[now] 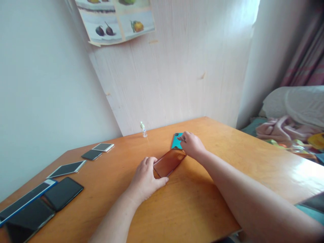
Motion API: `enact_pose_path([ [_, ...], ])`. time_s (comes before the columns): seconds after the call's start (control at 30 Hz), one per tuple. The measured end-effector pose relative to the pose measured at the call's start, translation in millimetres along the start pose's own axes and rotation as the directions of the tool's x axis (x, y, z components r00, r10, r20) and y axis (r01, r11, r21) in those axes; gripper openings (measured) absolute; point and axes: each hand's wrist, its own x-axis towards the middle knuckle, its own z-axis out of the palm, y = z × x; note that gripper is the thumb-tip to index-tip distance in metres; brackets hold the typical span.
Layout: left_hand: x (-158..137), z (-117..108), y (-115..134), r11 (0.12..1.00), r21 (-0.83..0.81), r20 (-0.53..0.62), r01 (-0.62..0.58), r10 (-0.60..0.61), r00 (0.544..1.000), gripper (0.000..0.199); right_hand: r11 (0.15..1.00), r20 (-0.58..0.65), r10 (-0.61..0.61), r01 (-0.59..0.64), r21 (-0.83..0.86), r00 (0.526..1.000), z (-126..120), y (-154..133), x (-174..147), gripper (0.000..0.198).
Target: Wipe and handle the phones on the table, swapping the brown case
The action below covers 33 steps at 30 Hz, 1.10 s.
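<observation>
A see-through, brown-looking phone case (169,162) lies slanted on the wooden table, with the table's colour showing through it. My left hand (146,179) grips its near end, thumb along the front edge and fingers on the far side. Just beyond the case's far end is a teal phone (176,141) with a dark camera block at its top corner. My right hand (191,144) is over the teal phone's right side and beside the case's far corner. Its fingers are curled together; whatever they pinch, if anything, is hidden.
Several dark-screened phones lie along the table's left side, among them a black phone (64,192) and a white-framed phone (67,168). A small clear bottle (143,130) stands near the back wall. Bedding (280,130) is piled beyond the table's right edge (265,145).
</observation>
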Motion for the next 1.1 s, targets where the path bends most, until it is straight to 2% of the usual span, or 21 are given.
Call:
enact_pose_path([
  [0.07,0,-1,1,1.0,0.002,0.008,0.007,-0.007,1.0,0.055,0.998,0.017,-0.019,0.018,0.052,1.0,3,-4,-4,0.014],
  [0.2,0,-2,2,1.0,0.009,0.02,0.028,-0.029,0.999,0.053,0.969,0.179,-0.197,0.163,0.188,0.964,17,-19,-20,0.005],
  [0.27,0,-2,1,0.999,0.022,0.026,0.033,-0.034,0.999,0.052,0.972,0.172,-0.166,0.131,0.197,0.971,19,-18,-22,0.006],
  [0.4,0,-3,-2,0.999,0.039,0.06,0.011,-0.013,0.998,0.051,0.955,0.04,0.019,-0.03,0.297,0.999,11,0,-6,0.006],
  [0.57,2,-11,2,0.999,-0.001,0.063,-0.038,0.038,0.997,0.031,0.813,-0.016,0.144,-0.109,0.572,0.989,8,7,9,0.012],
  [0.67,4,-16,4,1.0,-0.01,0.066,-0.025,0.026,0.997,0.039,0.697,-0.023,0.181,-0.112,0.709,0.983,7,1,6,0.011],
  [0.77,5,-16,2,0.998,-0.044,0.016,0.05,-0.049,0.999,0.045,0.591,-0.02,0.196,-0.101,0.8,0.98,3,-4,3,0.012],
  [0.83,5,-14,-2,0.985,-0.144,-0.02,0.097,-0.101,0.995,0.044,0.543,-0.012,0.188,-0.094,0.834,0.982,1,-7,1,0.012],
  [0.93,7,-9,-8,0.934,-0.32,-0.005,0.158,-0.169,0.986,0.044,0.508,0.018,0.155,-0.095,0.856,0.988,0,-10,-2,0.013],
  [1.0,8,-6,-12,0.92,-0.342,-0.018,0.193,-0.212,0.977,0.043,0.484,0.07,0.105,-0.113,0.868,0.992,1,-13,-5,0.015],
  [1.1,8,-3,-18,0.936,-0.276,-0.126,0.221,-0.263,0.957,0.036,0.456,0.162,0.033,-0.159,0.875,0.986,4,-14,-9,0.025],
])
